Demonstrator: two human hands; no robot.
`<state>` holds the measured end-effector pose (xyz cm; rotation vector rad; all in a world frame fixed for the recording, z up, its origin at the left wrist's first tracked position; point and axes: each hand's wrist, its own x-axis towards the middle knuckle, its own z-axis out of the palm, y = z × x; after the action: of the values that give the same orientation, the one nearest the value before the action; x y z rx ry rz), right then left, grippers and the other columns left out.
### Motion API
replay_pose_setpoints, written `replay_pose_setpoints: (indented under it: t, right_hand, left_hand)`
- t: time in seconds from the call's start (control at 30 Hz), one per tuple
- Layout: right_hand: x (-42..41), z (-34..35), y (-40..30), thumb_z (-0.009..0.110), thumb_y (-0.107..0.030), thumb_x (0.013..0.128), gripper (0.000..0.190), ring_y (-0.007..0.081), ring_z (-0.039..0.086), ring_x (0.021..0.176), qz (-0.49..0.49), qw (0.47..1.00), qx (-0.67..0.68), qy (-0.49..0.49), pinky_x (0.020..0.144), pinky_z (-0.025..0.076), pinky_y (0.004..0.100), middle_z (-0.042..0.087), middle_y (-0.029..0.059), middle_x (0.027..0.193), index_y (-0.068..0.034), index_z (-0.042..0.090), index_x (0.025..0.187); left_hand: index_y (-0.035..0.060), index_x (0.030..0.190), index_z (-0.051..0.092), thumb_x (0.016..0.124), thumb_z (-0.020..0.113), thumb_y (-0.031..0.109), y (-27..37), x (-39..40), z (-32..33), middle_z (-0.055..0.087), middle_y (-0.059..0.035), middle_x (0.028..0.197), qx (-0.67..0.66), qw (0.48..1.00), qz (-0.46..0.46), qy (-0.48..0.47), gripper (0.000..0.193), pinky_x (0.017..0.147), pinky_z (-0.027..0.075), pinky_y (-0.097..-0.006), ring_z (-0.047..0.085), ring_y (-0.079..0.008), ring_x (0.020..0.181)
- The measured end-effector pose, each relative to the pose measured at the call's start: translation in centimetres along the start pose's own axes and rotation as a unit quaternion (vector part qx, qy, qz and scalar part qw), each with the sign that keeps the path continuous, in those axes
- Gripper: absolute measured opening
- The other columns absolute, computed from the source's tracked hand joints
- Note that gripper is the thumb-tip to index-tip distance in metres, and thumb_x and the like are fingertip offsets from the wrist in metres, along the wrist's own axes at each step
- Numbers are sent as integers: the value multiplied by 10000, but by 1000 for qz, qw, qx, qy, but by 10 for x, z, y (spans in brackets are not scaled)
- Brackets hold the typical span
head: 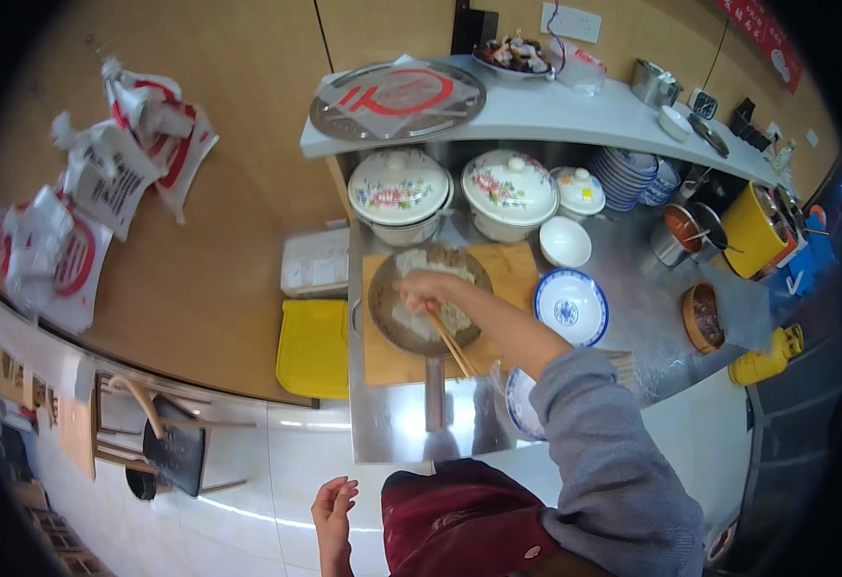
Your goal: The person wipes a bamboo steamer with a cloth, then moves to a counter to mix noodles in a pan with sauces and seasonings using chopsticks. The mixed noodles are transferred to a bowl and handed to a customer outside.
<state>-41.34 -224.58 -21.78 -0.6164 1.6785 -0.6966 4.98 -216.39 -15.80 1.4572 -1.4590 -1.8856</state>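
Note:
My right hand [424,290] is over a frying pan [392,328], gripping a pair of wooden chopsticks [453,350] whose long ends slant back towards me. Pale food [457,314] spreads across the pan, with a browned patch [444,254] at its far side; my hand and forearm cover part of it. The pan rests on a wooden cutting board [385,368], its metal handle [435,397] pointing at me. Low beside my dark red apron [457,519], my left hand [336,499] hangs away from the counter, holding nothing, fingers loosely curled and thumb apart.
Two lidded floral pots [399,189] [510,189] stand behind the board. To its right are a small white bowl [565,241], a blue-rimmed bowl [571,306] and another bowl [525,404], partly behind my sleeve. Metal pots [670,249] with utensils stand farther right. A shelf [529,122] overhangs the back.

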Motion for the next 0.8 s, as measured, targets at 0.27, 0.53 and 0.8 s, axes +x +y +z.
replay_pose_setpoints:
  t: [0.27, 0.53, 0.8]
  right_hand:
    - [-65, 8, -34, 555, -311, 915, 301, 96, 494, 503, -40, 989, 99, 105, 411, 380, 250, 641, 51, 844, -17, 602, 955]
    - [-158, -117, -37, 630, -137, 828, 161, 111, 563, 556, -140, 872, 24, 469, 522, 462, 263, 689, 50, 797, -32, 681, 939]
    - [-72, -231, 3, 710, -206, 773, 331, 330, 586, 1000, -122, 695, -318, 633, 882, 454, 421, 637, 158, 998, -74, 675, 1074]
  left_hand:
    - [13, 1146, 592, 916, 608, 112, 137, 183, 35, 661, -71, 1011, 63, 965, 147, -209, 251, 812, 471, -256, 600, -127, 920]
    - [10, 1201, 587, 805, 709, 140, 251, 358, 188, 654, -142, 1019, 211, 840, 439, -239, 434, 781, 477, -345, 617, -264, 959]
    - [-18, 1051, 659, 678, 792, 245, 275, 422, 292, 630, -254, 1078, 350, 749, 561, -49, 475, 940, 418, -479, 566, -423, 1024]
